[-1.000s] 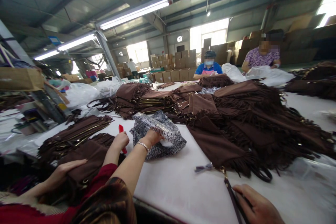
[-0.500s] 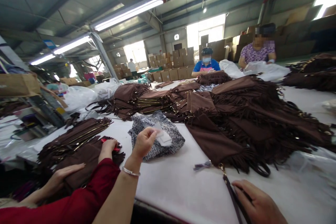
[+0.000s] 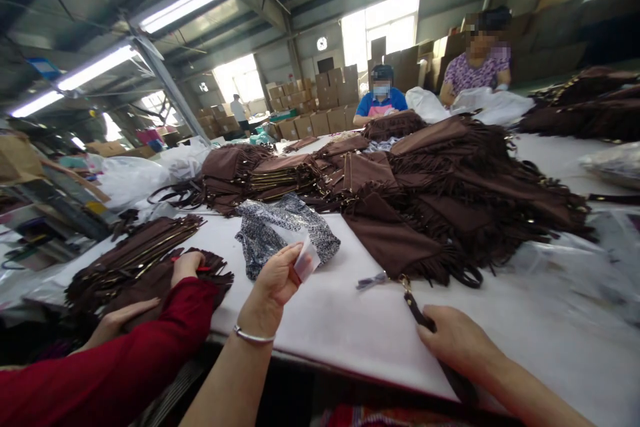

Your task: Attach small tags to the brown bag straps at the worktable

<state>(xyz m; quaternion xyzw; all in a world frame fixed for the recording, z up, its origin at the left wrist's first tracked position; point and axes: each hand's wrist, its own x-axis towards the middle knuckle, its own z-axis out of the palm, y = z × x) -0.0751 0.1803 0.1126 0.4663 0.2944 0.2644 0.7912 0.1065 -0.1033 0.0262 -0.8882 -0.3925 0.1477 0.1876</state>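
My left hand [image 3: 274,280], with a silver bangle at the wrist, pinches a small translucent white sheet [image 3: 308,263] between thumb and fingers. Just behind it lies a crumpled black-and-white patterned plastic bag [image 3: 260,230]. My right hand [image 3: 453,335] is closed around a dark brown strap [image 3: 413,311] with a gold clasp [image 3: 405,284] at its far end. Beyond the clasp lies a brown fringed bag [image 3: 395,237], and a small greyish tassel-like bundle [image 3: 373,281] rests beside it. The strap's lower end is partly hidden under my right hand.
To my left, a co-worker's red sleeve [image 3: 150,340] reaches over a stack of brown fringed pieces [image 3: 135,263]. A large brown heap [image 3: 480,173] covers the table's far right. Clear plastic [image 3: 560,267] lies at right. Two people sit across the white table [image 3: 340,340].
My left hand has lifted the translucent sheet off the patterned bag and tilted it up. My right hand has closed further up the strap, closer to the clasp. The view has shifted.
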